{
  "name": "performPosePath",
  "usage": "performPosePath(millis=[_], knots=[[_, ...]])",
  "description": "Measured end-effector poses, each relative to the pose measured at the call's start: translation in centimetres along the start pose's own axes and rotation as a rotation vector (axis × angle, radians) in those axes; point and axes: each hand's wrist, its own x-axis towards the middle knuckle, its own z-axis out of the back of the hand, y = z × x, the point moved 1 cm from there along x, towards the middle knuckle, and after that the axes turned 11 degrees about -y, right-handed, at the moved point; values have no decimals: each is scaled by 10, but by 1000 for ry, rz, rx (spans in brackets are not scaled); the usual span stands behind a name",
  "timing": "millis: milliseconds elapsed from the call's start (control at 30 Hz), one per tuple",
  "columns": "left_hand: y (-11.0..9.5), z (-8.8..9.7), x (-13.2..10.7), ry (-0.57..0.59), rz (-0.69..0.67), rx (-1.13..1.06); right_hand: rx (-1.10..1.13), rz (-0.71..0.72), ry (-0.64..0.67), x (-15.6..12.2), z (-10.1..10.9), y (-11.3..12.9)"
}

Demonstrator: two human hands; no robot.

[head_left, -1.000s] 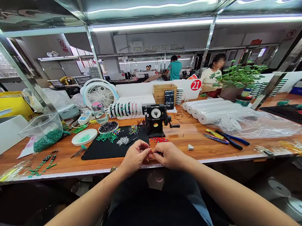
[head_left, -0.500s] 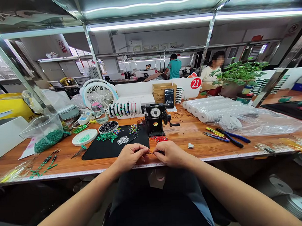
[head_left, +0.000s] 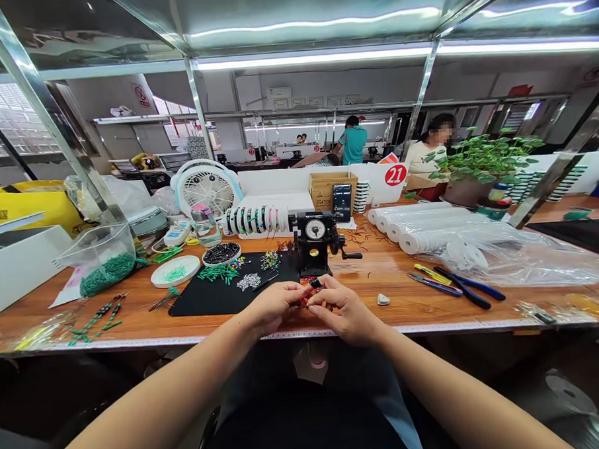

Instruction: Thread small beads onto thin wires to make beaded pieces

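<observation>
My left hand [head_left: 274, 309] and my right hand [head_left: 341, 309] meet above the front edge of the wooden workbench [head_left: 382, 307]. Between their fingertips they pinch a small red beaded wire piece [head_left: 310, 293], partly hidden by my fingers. Just behind my hands stands a black hand-cranked winder with a round dial [head_left: 315, 240]. To the left lies a black work mat [head_left: 198, 298], holding green beads [head_left: 218, 274] and a heap of silver beads [head_left: 249, 281]. A small pile of red beads [head_left: 306, 280] is mostly hidden behind my right hand.
Rolls of white material in clear plastic [head_left: 428, 225] and blue-handled pliers [head_left: 468, 291] lie to the right. A bag of green beads [head_left: 106, 272] sits left. A fan [head_left: 206, 187], potted plant [head_left: 482, 160] and a co-worker [head_left: 425, 156] stand behind.
My hands have moved closer together and lifted slightly, and the small red piece now shows between my fingers. The view has shifted a little as my head moved.
</observation>
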Motion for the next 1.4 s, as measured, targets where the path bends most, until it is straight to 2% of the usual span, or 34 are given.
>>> performPosePath(millis=[167,267,467,600,700,767,867,1067,1133,1167,1233,1300,1333,1367,1400], knots=[[-7,4,-5,-4,-2,-95,191,-142,-26,3,3,-2],[-16,12,-12,-45,-65,-52,222,-199,-46,4,4,-3],[-26,10,-25,67,-239,143,129,-250,-53,6,-2,2],[-34,7,-37,19,-522,526,81,-294,-41,8,-2,4],[-40,7,-46,-126,-711,855,66,-293,-47,9,0,5],[-39,6,-48,-204,-726,933,68,-293,-53,9,1,5],[-29,3,-44,-196,-746,858,59,-280,-37,10,2,6],[-8,3,-35,-201,-977,791,86,-327,42,14,3,3],[-6,3,-37,-189,-948,740,92,-321,70,14,3,2],[-7,3,-38,-208,-888,691,85,-300,41,14,3,2],[-7,3,-39,-266,-657,520,25,-232,-117,11,3,3],[-6,3,-40,-286,-350,257,-83,-187,-297,6,3,6],[-5,3,-40,-271,-214,124,-125,-198,-332,4,2,7],[-3,3,-39,-246,-113,15,-136,-229,-303,2,1,8],[-2,2,-39,-224,-51,-60,-113,-271,-220,0,-1,9]])
